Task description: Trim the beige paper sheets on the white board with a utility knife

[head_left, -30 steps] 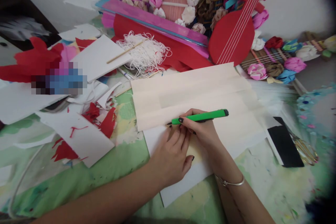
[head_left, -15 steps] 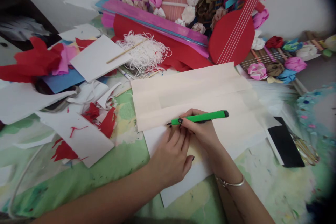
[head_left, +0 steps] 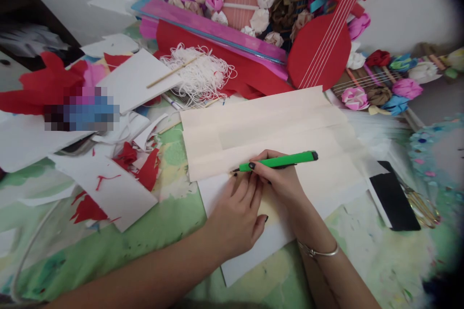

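My right hand [head_left: 279, 178] grips a green marker [head_left: 277, 161] with a dark tip and a dark end. The tip points left and meets the lower edge of a cream paper sheet [head_left: 253, 125], close to my left fingertips; any mark there is too small to see. My left hand [head_left: 234, 219] lies flat with fingers stretched forward, pressing on the sheets and holding nothing. Beneath the cream sheet is a white sheet [head_left: 235, 270], partly covered by my hands.
White board pieces [head_left: 108, 188] and red scraps lie left, below a tangle of white string [head_left: 203, 75] and a stick. Behind stands a red paper lute [head_left: 319, 53] among paper flowers. A black card [head_left: 395, 200] and scissors [head_left: 422, 207] lie right.
The green marker and the fingers holding it have shifted very slightly right. My left hand and the sheets stay in place. A blurred patch now covers part of the left-side pile.
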Available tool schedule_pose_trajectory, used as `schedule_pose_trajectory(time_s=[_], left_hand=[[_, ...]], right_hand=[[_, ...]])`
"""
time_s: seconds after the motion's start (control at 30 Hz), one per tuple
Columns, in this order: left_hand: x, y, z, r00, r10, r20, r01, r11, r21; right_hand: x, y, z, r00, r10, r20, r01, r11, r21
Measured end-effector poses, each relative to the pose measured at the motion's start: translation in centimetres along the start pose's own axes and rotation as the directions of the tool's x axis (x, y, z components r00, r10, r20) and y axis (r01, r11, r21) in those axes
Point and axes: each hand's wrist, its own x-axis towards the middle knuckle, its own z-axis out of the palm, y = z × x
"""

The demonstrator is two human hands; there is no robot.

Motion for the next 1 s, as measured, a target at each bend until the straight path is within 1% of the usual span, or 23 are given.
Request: schedule_pose_trajectory(time_s=[0.43, 0.57, 1.0], left_hand=[[-0.1, 0.15, -0.15, 1.0, 0.003, -0.007, -0.003, 1.0, -0.012], [-0.05, 0.1, -0.26, 1.0, 0.002, 0.0, -0.002, 1.0, -0.002], [0.02, -0.05, -0.14, 1.0, 0.002, 0.003, -0.002, 1.0, 0.0]], right_hand=[[0.04, 0.14, -0.08, 1.0, 0.017, 0.008, -0.018, 0.999, 0.039], [0.11, 0.27, -0.26, 1.0, 0.015, -0.005, -0.015, 0.998, 0.058], [0.02, 0.23, -0.4, 1.0, 0.021, -0.015, -0.02, 1.0, 0.022]])
